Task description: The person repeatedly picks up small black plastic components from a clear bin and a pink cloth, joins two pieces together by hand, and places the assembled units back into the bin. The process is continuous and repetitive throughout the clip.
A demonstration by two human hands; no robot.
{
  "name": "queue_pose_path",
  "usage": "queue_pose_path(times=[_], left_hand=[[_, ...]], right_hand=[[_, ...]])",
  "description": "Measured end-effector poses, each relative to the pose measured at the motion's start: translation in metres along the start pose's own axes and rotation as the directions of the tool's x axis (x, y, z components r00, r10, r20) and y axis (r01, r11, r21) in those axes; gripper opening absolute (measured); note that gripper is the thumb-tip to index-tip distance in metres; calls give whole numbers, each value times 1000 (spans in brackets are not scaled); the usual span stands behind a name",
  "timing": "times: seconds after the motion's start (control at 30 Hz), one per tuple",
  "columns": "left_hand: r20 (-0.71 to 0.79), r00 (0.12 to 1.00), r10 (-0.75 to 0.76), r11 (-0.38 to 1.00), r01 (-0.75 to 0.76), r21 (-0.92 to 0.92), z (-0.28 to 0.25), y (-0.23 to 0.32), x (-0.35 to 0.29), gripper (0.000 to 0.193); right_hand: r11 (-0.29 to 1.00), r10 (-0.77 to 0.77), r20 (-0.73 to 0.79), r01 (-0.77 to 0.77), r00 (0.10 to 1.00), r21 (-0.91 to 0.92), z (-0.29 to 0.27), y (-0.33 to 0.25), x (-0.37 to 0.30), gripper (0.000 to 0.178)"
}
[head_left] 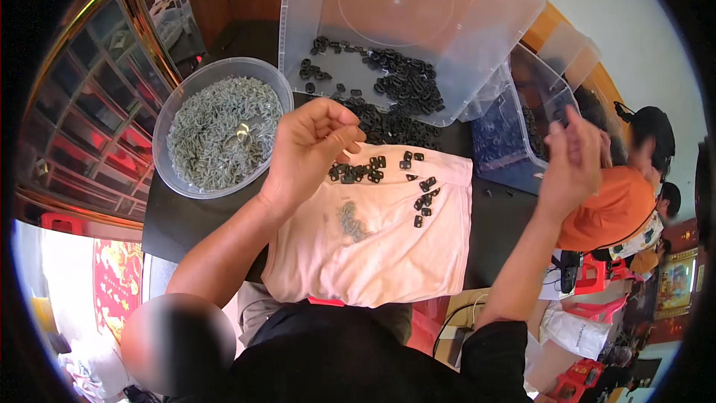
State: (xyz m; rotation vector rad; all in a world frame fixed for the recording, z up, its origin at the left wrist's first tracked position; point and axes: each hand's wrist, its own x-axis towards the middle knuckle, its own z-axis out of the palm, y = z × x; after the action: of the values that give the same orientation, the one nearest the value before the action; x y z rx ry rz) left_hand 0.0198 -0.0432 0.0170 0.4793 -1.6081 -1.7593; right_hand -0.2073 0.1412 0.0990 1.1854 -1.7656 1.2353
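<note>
Orange shirt [610, 210], red stool [591, 275], white bag [580, 332]

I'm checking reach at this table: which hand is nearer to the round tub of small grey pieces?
Left. The left hand is just to the right of the round tub; the right hand is beyond the pale cloth, near the blue bin.

Black top [321, 354], short black sleeve [494, 349], grey-brown legwear [257, 312] (only partly showing), bare forearms [220, 257]

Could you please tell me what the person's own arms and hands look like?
The left hand and right hand are ungloved, with no watch or bracelet showing. A plain, short black sleeve covers the right upper arm; the left sleeve cannot be made out.
</note>
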Motion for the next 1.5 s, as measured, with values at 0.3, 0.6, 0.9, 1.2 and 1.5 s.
queue_pose_path(times=[0.3,0.6,0.9,1.2,1.5], left_hand=[[25,994,109,966,-112,235,-4,-14,3,5],[173,962,210,816,-270,511,9,-7,-3,6],[577,812,-91,747,-328,579,-7,18,0,12],[512,845,-157,323,-446,835,-2,-11,-10,6],[510,849,-136,321,-449,834,6,-13,-17,6]], right_hand=[[983,-181,181,173,967,55,12,-24,-20,13],[969,-200,767,241,609,62,79,-20,-80,11],[969,-234,731,215,642,122,80,-16,-90,14],[841,-64,703,-341,709,420,78,-13,-92,13],[388,105,892,-844,440,370,71,-25,-89,10]])
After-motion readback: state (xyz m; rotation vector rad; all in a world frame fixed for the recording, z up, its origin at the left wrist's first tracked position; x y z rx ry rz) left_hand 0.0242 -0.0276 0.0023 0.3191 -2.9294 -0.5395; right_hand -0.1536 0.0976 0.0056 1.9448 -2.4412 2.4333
